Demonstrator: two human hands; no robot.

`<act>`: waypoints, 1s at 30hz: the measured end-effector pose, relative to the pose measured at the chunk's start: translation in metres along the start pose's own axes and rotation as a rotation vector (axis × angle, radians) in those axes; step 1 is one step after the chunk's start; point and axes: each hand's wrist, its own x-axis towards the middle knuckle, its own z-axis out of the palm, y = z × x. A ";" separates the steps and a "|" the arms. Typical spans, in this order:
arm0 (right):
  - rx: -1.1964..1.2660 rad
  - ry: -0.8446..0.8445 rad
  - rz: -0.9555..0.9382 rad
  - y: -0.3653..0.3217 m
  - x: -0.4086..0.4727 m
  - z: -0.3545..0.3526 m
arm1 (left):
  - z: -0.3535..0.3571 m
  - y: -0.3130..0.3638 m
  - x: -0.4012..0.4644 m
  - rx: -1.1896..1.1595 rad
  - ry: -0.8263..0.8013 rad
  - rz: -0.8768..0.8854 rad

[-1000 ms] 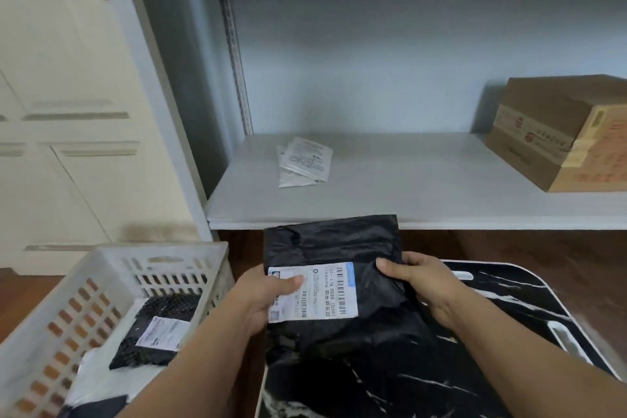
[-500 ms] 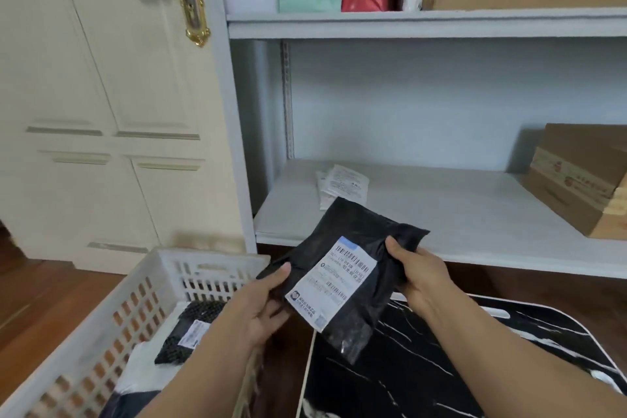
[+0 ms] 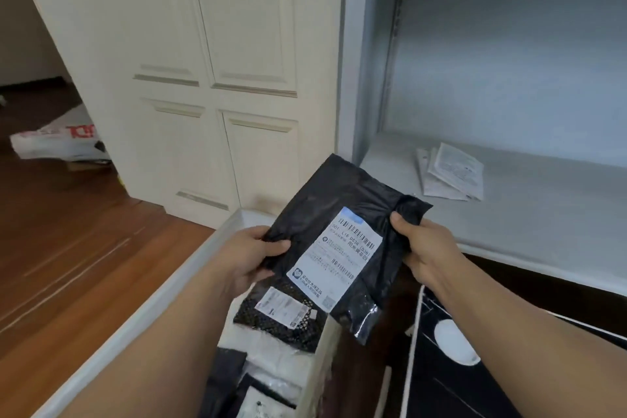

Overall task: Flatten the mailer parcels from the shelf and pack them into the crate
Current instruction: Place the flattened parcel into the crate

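Left hand: the left hand (image 3: 249, 256) pinches the black mailer parcel's near-left edge, thumb on top and fingers beneath, directly above the crate.
Right hand: the right hand (image 3: 419, 249) grips the parcel's upper-right corner, bunching the plastic there; it sits to the crate's right, just outside its wall.
Parcel: the black mailer parcel (image 3: 339, 231) hangs between both hands, shipping label (image 3: 336, 258) face up, held in the air over the crate's right wall and not yet inside it.
Long axis: tilted, running from the far-left corner, high above the crate, down to the near-right corner that droops just beyond the crate's right wall.
Crate: the white plastic crate (image 3: 190, 268) lies below and to the left of the parcel, already holding a black mesh-patterned mailer (image 3: 281, 319) and white and dark packets.
Nearer hand: the left, by judgement; lowering leftward and down would seat the parcel.
Shelf: the white shelf (image 3: 543, 214), right of the crate, carries paper slips (image 3: 451, 173).
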 end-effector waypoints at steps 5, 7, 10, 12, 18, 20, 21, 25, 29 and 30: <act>-0.036 -0.062 0.072 0.060 0.029 0.069 | -0.055 -0.030 0.034 -0.583 0.145 -0.138; -0.037 -0.029 0.077 0.085 0.041 0.087 | -0.064 -0.050 0.037 -0.570 0.159 -0.219; -0.147 0.003 0.115 0.129 0.057 0.103 | -0.077 -0.088 0.043 -0.516 0.126 -0.268; -0.323 -0.047 0.141 0.154 0.068 0.106 | -0.088 -0.111 0.058 -0.560 0.180 -0.276; -1.682 -0.408 -0.251 0.178 0.086 0.101 | -0.120 -0.184 0.106 -0.550 0.537 -0.412; -1.801 -0.491 -0.235 0.186 0.090 0.100 | -0.124 -0.199 0.116 -0.518 0.571 -0.453; -1.843 -0.524 -0.226 0.192 0.093 0.102 | -0.125 -0.204 0.123 -0.517 0.587 -0.468; -1.936 -0.721 -0.202 0.218 0.091 0.106 | -0.125 -0.217 0.152 -0.552 0.594 -0.445; -1.978 -0.801 -0.279 0.243 0.087 0.105 | -0.123 -0.223 0.180 -0.544 0.619 -0.386; -1.996 -0.806 -0.286 0.247 0.086 0.105 | -0.122 -0.224 0.184 -0.549 0.622 -0.383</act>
